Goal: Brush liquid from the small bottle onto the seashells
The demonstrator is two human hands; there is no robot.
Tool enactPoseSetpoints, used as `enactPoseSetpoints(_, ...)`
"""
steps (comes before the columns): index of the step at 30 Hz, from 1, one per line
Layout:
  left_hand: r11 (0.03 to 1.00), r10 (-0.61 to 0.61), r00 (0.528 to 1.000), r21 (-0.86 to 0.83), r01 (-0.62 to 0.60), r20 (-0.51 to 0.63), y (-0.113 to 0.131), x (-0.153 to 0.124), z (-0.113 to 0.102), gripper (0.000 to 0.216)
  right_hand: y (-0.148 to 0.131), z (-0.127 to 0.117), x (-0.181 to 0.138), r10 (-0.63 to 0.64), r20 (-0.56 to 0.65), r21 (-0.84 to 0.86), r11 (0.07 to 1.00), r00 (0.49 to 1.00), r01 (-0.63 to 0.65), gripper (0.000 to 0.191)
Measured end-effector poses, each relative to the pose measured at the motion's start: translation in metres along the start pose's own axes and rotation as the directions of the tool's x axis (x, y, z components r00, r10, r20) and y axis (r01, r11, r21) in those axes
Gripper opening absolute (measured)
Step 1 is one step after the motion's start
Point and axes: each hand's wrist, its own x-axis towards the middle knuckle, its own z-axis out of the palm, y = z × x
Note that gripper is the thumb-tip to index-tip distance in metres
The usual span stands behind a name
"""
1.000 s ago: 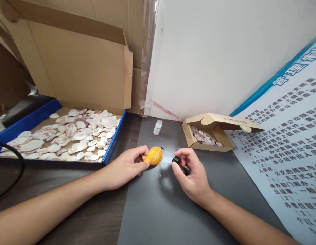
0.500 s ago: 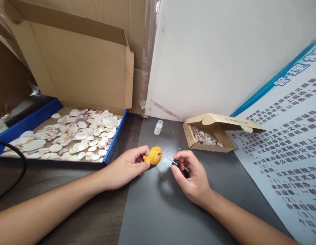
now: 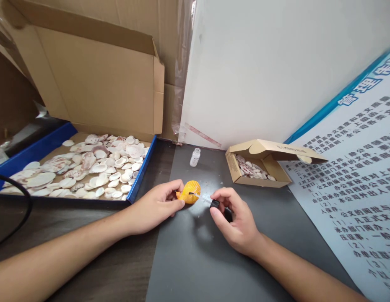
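Note:
My left hand (image 3: 162, 205) pinches an orange ribbed scallop shell (image 3: 191, 199) by its narrow left end, low over the dark grey mat. Between the fingertips of my right hand (image 3: 234, 216) is the black cap of a small applicator brush (image 3: 214, 204). Its thin clear stem points left, and the dark tip lies against the face of the shell, as far as I can see. Behind them a small clear bottle (image 3: 195, 157) with a white label stands uncapped on the mat. Whitish specks dot the mat between my hands.
A blue-edged cardboard box (image 3: 141, 170) full of pale shells lies open at the left. A smaller brown box (image 3: 262, 181) with shells stands at the right, its lid raised. A black cable (image 3: 29, 197) curves at the left edge; a printed poster (image 3: 349, 167) leans at the right.
The brush has swung so that its stem shows and its tip has shifted left over the shell's face. My left hand and the shell have hardly moved.

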Motion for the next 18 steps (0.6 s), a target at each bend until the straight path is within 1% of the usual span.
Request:
enactPoseSetpoints(4, 1.0, 0.004, 1.0, 0.009, -0.004, 0.004, -0.0002, 0.0001, -0.0004, 0.02, 0.0012, 0.0026, 0.0006, 0.016, -0.095, -0.041, 0.999, 0.995, -0.02, 0.022)
enactPoseSetpoints(7, 1.0, 0.013, 1.0, 0.021, -0.013, 0.0, -0.0005, 0.0002, -0.001, 0.02, 0.0027, 0.0036, 0.0015, 0.068, -0.18, -0.049, 0.996, 0.981, -0.078, 0.017)
enactPoseSetpoints(9, 1.0, 0.011, 1.0, 0.028, -0.011, 0.0, -0.0008, -0.0002, -0.0012, 0.02, 0.0034, 0.0037, 0.0021, 0.093, -0.205, -0.045, 0.993, 0.974, -0.105, 0.015)
enactPoseSetpoints(11, 0.999, 0.011, 1.0, 0.035, -0.011, 0.002, -0.0011, -0.0008, -0.0011, 0.02, 0.0035, 0.0034, 0.0023, 0.083, -0.19, -0.045, 0.995, 0.978, -0.094, 0.015)
enactPoseSetpoints(15, 0.999, 0.015, 1.0, 0.042, -0.015, 0.002, -0.001, -0.0016, -0.0009, 0.02, 0.0018, 0.0018, 0.0019, 0.008, -0.097, -0.048, 0.999, 0.995, -0.013, 0.02)
enactPoseSetpoints(18, 0.999, 0.011, 1.0, 0.037, -0.012, 0.006, -0.0002, -0.0012, -0.0009, 0.02, 0.001, 0.001, 0.0012, -0.029, -0.045, -0.042, 0.999, 0.999, 0.027, 0.022)
